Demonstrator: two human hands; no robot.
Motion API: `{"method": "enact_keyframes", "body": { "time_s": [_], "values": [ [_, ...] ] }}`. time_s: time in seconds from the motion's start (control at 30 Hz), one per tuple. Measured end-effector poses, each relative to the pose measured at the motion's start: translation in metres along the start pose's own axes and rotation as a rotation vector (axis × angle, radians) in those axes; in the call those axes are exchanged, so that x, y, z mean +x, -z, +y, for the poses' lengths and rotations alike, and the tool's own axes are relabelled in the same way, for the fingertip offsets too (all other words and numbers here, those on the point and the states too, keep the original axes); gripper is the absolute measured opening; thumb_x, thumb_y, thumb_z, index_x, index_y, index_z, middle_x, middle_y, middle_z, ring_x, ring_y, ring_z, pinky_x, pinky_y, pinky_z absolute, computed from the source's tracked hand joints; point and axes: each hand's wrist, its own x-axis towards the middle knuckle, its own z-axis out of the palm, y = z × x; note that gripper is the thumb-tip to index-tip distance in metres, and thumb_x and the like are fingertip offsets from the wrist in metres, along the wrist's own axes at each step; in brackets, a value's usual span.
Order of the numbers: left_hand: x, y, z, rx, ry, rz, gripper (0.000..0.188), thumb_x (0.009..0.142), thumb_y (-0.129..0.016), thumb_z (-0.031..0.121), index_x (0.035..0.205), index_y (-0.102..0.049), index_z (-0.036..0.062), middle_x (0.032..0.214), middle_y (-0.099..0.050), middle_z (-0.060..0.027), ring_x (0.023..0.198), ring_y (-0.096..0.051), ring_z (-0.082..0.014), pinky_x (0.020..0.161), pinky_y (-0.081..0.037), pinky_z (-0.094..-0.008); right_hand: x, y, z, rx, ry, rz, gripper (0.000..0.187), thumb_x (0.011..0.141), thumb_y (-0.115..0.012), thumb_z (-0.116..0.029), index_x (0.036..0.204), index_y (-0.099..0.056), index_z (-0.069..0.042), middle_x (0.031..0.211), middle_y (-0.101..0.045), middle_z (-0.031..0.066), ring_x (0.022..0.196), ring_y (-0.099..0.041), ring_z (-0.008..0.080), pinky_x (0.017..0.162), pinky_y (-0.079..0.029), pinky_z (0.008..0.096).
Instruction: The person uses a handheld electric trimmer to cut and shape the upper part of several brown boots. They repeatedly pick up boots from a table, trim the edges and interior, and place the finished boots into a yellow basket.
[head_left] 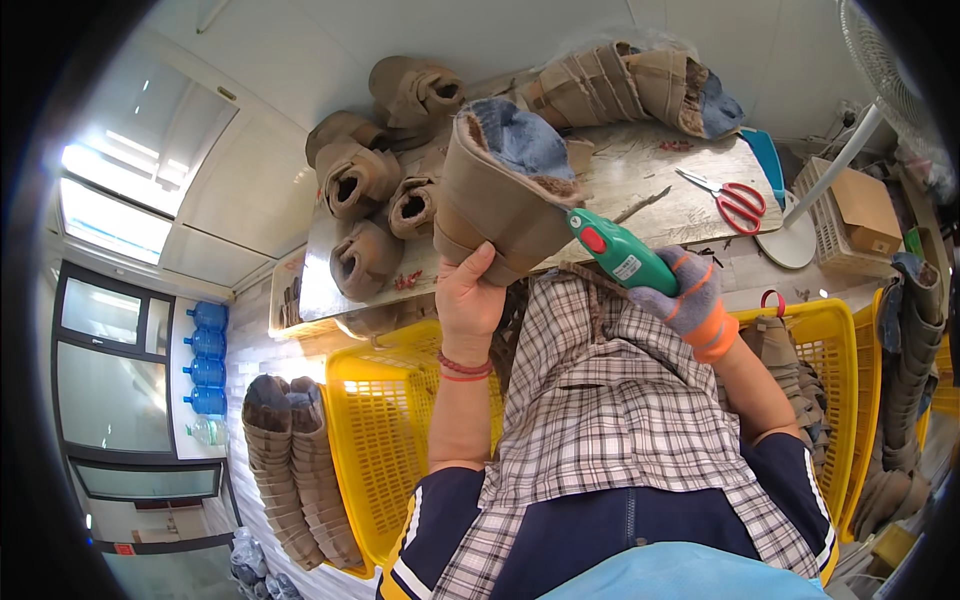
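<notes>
My left hand point(470, 292) grips a brown boot upper point(497, 218) from below, thumb on its outer side. The upper has a blue-grey and brown fleecy lining showing at its open top. In my right hand point(690, 305), which wears a grey and orange glove, is a green handheld power tool point(628, 252) with a red button. The tool's tip meets the right edge of the upper, close to the lining; the very end is too small to make out. Both are held up in front of the wooden table point(655, 160).
Several brown uppers point(362, 180) stand at the table's left, and a nested row point(590, 85) lies at the back. Red-handled scissors point(740, 205) rest on the right. Yellow baskets point(372, 455) flank my lap. A fan point(835, 165) stands far right; stacked uppers point(280, 470) lean at left.
</notes>
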Motion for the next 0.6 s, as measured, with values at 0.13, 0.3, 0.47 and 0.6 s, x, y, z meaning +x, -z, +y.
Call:
{"method": "enact_keyframes", "body": {
  "time_s": [0.13, 0.3, 0.47, 0.6],
  "values": [
    [0.0, -0.004, -0.007, 0.142, -0.022, -0.052, 0.045, 0.088, -0.053, -0.006, 0.131, -0.049, 0.0068, 0.129, -0.054, -0.01, 0.12, -0.052, -0.0267, 0.103, -0.042, -0.0458, 0.0, -0.001, -0.002, 0.081, -0.073, -0.01, 0.046, 0.069, -0.082, -0.038, 0.092, -0.065, -0.001, 0.069, -0.065, 0.0126, 0.058, -0.063, 0.0184, 0.055, -0.05, 0.0295],
    [-0.001, 0.01, -0.024, 0.429, -0.113, -0.064, 0.035, 0.088, -0.059, -0.003, 0.123, -0.056, -0.0001, 0.117, -0.062, -0.0108, 0.105, -0.06, -0.0201, 0.09, -0.049, -0.0332, 0.0, -0.002, -0.006, 0.163, -0.154, -0.011, 0.045, 0.073, -0.08, -0.034, 0.096, -0.064, 0.001, 0.071, -0.066, 0.0116, 0.06, -0.063, 0.015, 0.056, -0.05, 0.0276],
    [-0.002, 0.02, -0.036, 1.017, -0.263, -0.075, 0.023, 0.088, -0.06, 0.0, 0.111, -0.063, -0.002, 0.107, -0.067, -0.0097, 0.096, -0.063, -0.0196, 0.081, -0.049, -0.032, 0.001, -0.008, 0.006, 0.165, -0.166, 0.06, 0.044, 0.076, -0.078, -0.034, 0.097, -0.064, 0.002, 0.071, -0.066, 0.0107, 0.06, -0.062, 0.0131, 0.056, -0.05, 0.0262],
    [0.002, 0.043, -0.046, 1.398, -0.524, -0.199, 0.023, 0.085, -0.058, -0.005, 0.108, -0.063, -0.0041, 0.103, -0.067, -0.0136, 0.091, -0.065, -0.0233, 0.081, -0.049, -0.0314, 0.001, -0.011, 0.007, 0.227, -0.266, 0.088, 0.043, 0.078, -0.076, -0.034, 0.097, -0.064, 0.002, 0.069, -0.064, 0.008, 0.059, -0.059, 0.0095, 0.054, -0.048, 0.0246]
  ]
}}
